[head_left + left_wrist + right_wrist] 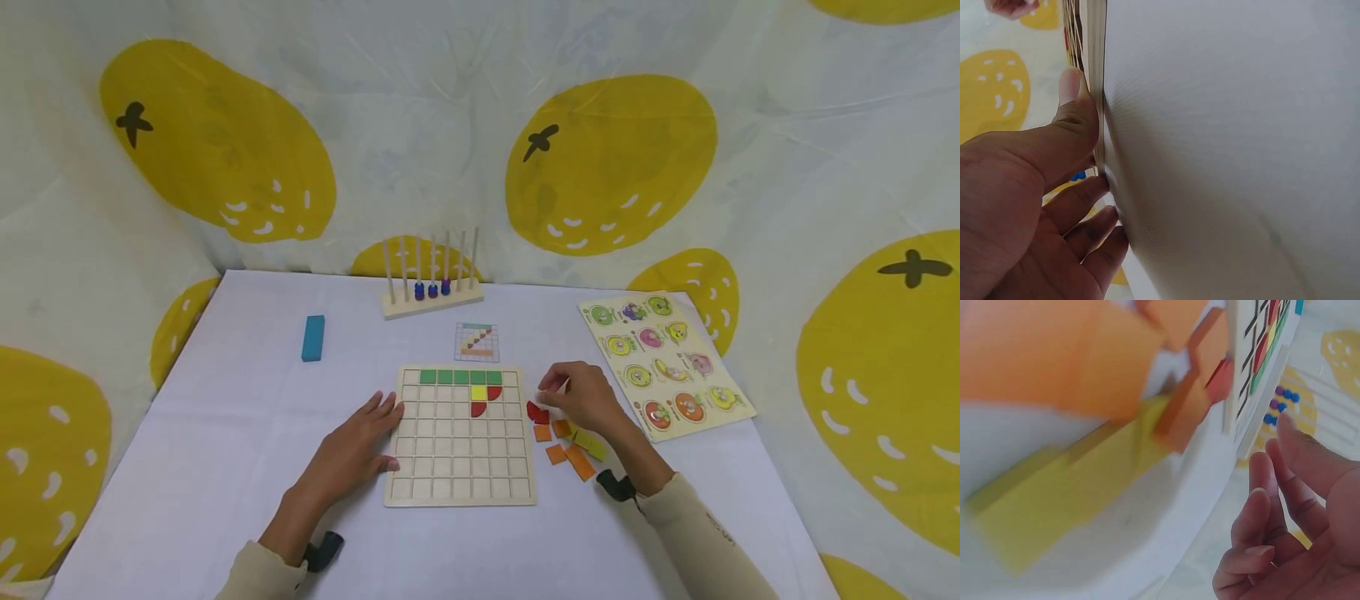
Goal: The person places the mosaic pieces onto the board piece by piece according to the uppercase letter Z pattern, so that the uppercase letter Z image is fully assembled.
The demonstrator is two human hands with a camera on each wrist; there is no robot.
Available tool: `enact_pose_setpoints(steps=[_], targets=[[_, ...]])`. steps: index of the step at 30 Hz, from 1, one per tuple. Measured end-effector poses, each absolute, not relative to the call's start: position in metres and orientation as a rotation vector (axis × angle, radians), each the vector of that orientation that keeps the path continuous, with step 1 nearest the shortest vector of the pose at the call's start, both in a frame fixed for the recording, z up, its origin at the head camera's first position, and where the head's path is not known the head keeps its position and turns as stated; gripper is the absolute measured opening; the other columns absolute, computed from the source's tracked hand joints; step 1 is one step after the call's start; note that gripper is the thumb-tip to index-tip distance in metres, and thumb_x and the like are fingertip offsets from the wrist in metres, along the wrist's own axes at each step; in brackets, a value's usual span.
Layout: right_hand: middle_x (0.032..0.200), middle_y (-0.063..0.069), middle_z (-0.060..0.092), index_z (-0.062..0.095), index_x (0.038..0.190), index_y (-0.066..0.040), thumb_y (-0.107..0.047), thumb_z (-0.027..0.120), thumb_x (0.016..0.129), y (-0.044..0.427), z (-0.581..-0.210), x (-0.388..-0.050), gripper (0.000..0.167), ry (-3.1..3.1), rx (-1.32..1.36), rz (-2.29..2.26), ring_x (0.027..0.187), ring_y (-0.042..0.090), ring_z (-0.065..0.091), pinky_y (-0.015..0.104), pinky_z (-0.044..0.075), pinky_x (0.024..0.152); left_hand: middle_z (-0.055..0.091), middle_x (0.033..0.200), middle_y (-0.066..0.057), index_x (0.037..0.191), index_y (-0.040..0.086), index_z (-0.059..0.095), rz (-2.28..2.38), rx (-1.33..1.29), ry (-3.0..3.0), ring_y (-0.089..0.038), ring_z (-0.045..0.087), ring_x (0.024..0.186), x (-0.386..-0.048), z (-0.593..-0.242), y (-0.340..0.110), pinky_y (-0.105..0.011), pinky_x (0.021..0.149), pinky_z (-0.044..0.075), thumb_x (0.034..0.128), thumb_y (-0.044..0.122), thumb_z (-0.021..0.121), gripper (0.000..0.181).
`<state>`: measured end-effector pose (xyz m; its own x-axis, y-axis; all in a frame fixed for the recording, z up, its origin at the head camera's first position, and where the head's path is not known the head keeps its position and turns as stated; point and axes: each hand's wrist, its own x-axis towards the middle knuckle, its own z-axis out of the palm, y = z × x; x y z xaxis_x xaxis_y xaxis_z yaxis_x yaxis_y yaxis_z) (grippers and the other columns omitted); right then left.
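Note:
A wooden grid board (465, 450) lies on the table with a row of green squares (459, 377), a yellow square (478, 392) and two red quarter-round pieces (478, 408) in its upper cells. My left hand (356, 450) rests along the board's left edge, thumb and fingers touching it. Over the loose red pieces (537, 413), beside the board's right edge, hovers my right hand (581, 396). Its fingers are loosely bent, and no piece shows between thumb and fingertips in the right wrist view. Below it lie orange pieces (580, 462) and yellow pieces (589, 444).
A pattern card (477, 342) lies behind the board. Farther back stands a peg rack (433, 302) with blue beads on some pegs. On the left is a teal block (312, 338); a fruit puzzle board (667, 367) lies on the right. A fruit-print curtain (420, 125) surrounds the table.

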<state>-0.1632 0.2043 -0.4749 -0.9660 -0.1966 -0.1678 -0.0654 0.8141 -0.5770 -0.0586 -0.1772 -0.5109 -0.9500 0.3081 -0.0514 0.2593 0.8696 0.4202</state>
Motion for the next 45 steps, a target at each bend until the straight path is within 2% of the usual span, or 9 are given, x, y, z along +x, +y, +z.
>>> enact_pose_setpoints(steps=[10,20,32,45], targets=[[0.085,-0.002,0.068,0.077,0.095,-0.018,-0.022,0.095,0.080,0.240,-0.485,-0.149,0.023,2.704,-0.258,-0.807,0.079,0.018,0.055,0.027,0.046,0.069,0.040,0.170,-0.013,0.160,0.007,0.047,0.637,0.444,2.922,-0.037,0.032,0.162,-0.058,-0.511,-0.178,-0.055,0.120,0.046,0.0778,0.028,0.093,0.096],[0.084,0.001,0.067,0.075,0.092,-0.018,-0.025,0.088,0.089,0.238,-0.497,-0.158,0.015,2.785,-0.166,-0.855,0.074,0.019,0.058,0.029,0.048,0.065,0.040,0.170,-0.013,0.160,0.007,0.047,0.642,0.443,2.915,-0.036,0.031,0.162,-0.059,-0.512,-0.177,-0.054,0.120,0.046,0.0778,0.027,0.094,0.096],[0.081,-0.001,0.064,0.071,0.086,-0.017,-0.028,0.097,0.078,0.243,-0.484,-0.138,0.029,2.752,-0.175,-0.673,0.077,0.019,0.056,0.031,0.045,0.068,0.041,0.169,-0.014,0.159,0.007,0.048,0.633,0.457,2.924,-0.037,0.033,0.161,-0.059,-0.510,-0.177,-0.054,0.120,0.046,0.0773,0.029,0.094,0.097],[0.080,0.000,0.064,0.072,0.090,-0.015,-0.021,0.096,0.079,0.243,-0.488,-0.136,0.027,2.731,-0.153,-0.690,0.077,0.019,0.056,0.031,0.047,0.070,0.041,0.169,-0.013,0.159,0.007,0.048,0.635,0.451,2.928,-0.037,0.033,0.161,-0.058,-0.511,-0.177,-0.053,0.120,0.047,0.0770,0.028,0.094,0.096]])
